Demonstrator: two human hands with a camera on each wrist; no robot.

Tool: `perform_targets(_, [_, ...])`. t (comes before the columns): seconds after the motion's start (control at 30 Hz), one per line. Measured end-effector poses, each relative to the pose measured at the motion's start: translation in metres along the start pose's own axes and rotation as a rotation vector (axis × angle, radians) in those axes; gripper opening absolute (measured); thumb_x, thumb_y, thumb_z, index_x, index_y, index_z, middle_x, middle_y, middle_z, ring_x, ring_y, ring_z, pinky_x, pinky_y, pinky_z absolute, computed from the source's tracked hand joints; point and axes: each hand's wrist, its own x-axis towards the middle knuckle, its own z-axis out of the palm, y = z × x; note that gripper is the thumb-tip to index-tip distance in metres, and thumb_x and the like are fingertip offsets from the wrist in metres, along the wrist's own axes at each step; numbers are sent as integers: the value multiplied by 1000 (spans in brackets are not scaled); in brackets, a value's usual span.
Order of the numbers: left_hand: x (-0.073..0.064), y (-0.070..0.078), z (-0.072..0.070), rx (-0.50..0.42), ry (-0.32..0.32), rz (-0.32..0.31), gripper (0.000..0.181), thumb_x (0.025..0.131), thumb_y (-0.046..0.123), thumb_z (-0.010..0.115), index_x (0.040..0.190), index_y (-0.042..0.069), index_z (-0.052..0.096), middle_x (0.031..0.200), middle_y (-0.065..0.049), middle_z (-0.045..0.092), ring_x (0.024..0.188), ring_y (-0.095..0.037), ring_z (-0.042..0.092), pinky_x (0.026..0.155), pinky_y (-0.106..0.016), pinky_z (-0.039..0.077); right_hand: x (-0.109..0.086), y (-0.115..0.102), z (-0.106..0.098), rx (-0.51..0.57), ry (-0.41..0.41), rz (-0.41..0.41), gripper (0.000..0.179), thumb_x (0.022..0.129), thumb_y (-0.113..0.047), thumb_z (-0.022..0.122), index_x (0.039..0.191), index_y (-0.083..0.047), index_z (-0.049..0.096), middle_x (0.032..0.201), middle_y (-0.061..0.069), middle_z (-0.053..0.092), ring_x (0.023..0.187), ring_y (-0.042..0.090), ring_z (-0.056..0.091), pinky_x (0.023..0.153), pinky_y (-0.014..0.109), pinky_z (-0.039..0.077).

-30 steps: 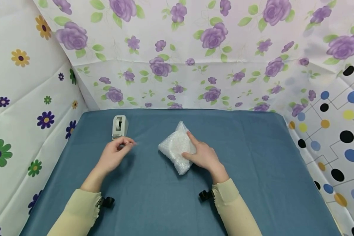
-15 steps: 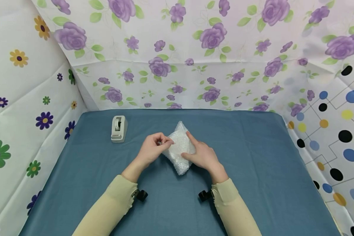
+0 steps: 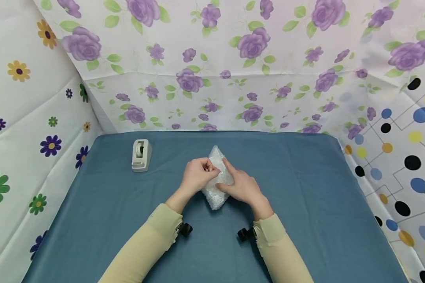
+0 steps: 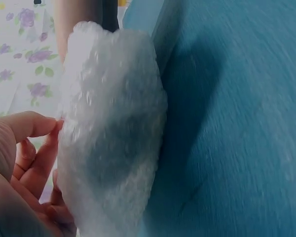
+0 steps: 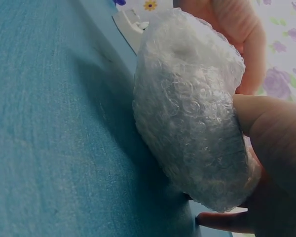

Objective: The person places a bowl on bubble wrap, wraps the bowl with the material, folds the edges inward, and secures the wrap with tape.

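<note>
A bubble-wrapped packet sits near the middle of the blue cloth; what lies inside the wrap is unclear. My right hand holds it from the right, thumb on the upper face and other fingers round its edge. Over the packet's upper left side is my left hand, thumb and forefinger pinched together at the wrap's surface. A small shiny bit between those fingertips looks like clear tape; most of it is hidden. A white tape dispenser stands back left of the hands.
Blue cloth covers the table. Flowered sheets hang behind it and on the left, and a dotted sheet hangs on the right. Each sleeve cuff carries a small black camera.
My left hand has moved right, from beside the tape dispenser to the top of the packet, fingertips still pinched. My right hand keeps its hold in the same place.
</note>
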Motion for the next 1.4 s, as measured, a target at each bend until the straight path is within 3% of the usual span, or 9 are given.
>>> perform_targets(0.2, [2, -1, 6, 61, 11, -37, 30, 93, 15, 80, 68, 17, 62, 82, 5, 76, 59, -16, 59, 61, -32, 46, 2, 0, -1, 9, -7, -23, 94, 99, -64, 67, 173, -37, 17, 110, 14, 71, 71, 25, 55, 64, 42, 43])
perform_targets(0.4, [2, 0, 9, 149, 3, -44, 27, 93, 15, 76, 69, 19, 63, 75, 8, 71, 58, -15, 56, 61, -36, 48, 4, 3, -3, 22, -42, -37, 93, 100, -64, 65, 173, -37, 14, 78, 3, 57, 62, 24, 49, 57, 38, 38])
perform_targets(0.5, [1, 1, 10, 193, 14, -21, 28, 93, 14, 76, 69, 19, 63, 69, 8, 67, 57, -15, 55, 92, -41, 55, 4, 3, -5, 29, -56, -49, 94, 100, -65, 64, 173, -37, 13, 76, 3, 57, 62, 23, 48, 56, 37, 37])
perform_targets(0.63, [2, 1, 11, 244, 27, 0, 29, 94, 14, 76, 69, 18, 61, 62, 8, 62, 53, -15, 54, 125, -45, 33, 3, 4, -8, 43, -61, -62, 88, 102, -63, 61, 173, -38, 14, 93, 9, 69, 74, 28, 57, 63, 43, 43])
perform_targets(0.8, [2, 2, 12, 303, 30, -16, 31, 94, 16, 78, 69, 20, 61, 62, 9, 61, 64, -17, 58, 113, -44, 46, 3, 4, -9, 74, -46, -46, 68, 111, -52, 45, 172, -40, 18, 154, 13, 59, 126, 37, 62, 96, 63, 47])
perform_targets(1.0, [4, 1, 15, 319, 22, -2, 31, 93, 18, 79, 68, 21, 61, 62, 9, 58, 85, -23, 60, 83, -43, 52, 2, 3, -9, 99, -33, -1, 57, 116, -48, 34, 171, -42, 22, 161, 10, 52, 141, 40, 53, 110, 71, 37])
perform_targets(1.2, [5, 1, 18, 351, 38, 35, 33, 91, 17, 80, 66, 22, 60, 59, 9, 56, 83, -24, 61, 79, -42, 51, 3, 4, -7, 79, 3, -8, 56, 117, -43, 38, 171, -40, 25, 151, 13, 61, 129, 38, 61, 103, 69, 43])
perform_targets(1.3, [4, 0, 20, 400, 48, 49, 34, 91, 17, 81, 65, 23, 60, 58, 10, 54, 81, -24, 60, 77, -42, 51, 4, 6, -5, 65, 15, -17, 57, 117, -41, 39, 172, -39, 26, 122, 11, 72, 107, 32, 65, 92, 61, 47])
perform_targets(1.4, [2, -1, 23, 438, 59, 69, 34, 91, 17, 80, 65, 23, 59, 59, 10, 53, 76, -23, 55, 74, -42, 48, 4, 6, -5, 64, 14, -21, 57, 117, -40, 40, 172, -39, 25, 87, 6, 64, 82, 26, 58, 79, 51, 44])
